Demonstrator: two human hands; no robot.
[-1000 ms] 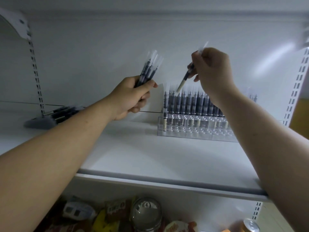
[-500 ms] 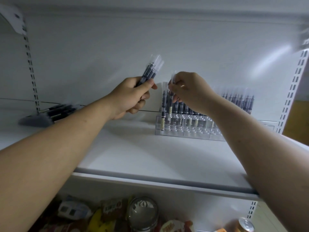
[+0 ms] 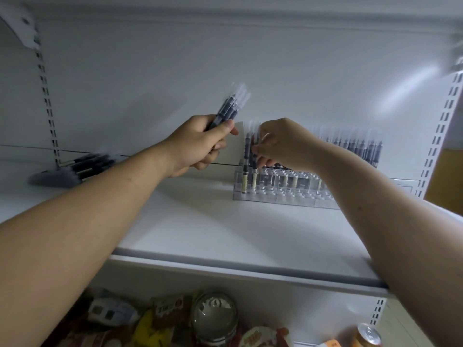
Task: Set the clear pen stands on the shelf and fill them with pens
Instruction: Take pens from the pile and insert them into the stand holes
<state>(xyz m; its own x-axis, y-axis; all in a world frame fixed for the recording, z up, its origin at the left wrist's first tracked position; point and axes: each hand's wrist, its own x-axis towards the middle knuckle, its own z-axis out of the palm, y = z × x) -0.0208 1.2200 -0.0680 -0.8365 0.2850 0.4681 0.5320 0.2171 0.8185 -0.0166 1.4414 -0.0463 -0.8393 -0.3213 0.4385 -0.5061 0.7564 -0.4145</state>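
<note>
**Pen stand on the shelf, partly filled, another pen going in**

Clear pen stand (image 3: 275,194) sits upright on the white shelf (image 3: 225,234), directly below the right hand (image 3: 283,144); that hand's fingertips pinch a single pen (image 3: 254,156) by its dark barrel, holding it upright with its lower end already among the sockets at the stand's left end. Just left of that pinch stands one more pen in the end socket; to the right of it, past the wrist, a back row of standing pens (image 3: 360,149) runs to the stand's far end. The lower front sockets beneath the pinch look mostly empty.

Up and to the left of the pinch, close but apart, the left hand (image 3: 200,146) is wrapped round a bundle of pens (image 3: 230,106), caps pointing up; they are blurred, so roughly four or five, no firmer count. Well to the left of both grips, a loose heap of pens (image 3: 92,161) lies flat on the shelf against something grey (image 3: 55,176).

Counted: one stand in view, though faint seams suggest joined sections; two hands, both holding; standing pens well over a dozen, too blurred to number.

Judged progress: the stand is placed and its back row looks full; the front rows, the bundle and the heap remain.
</note>
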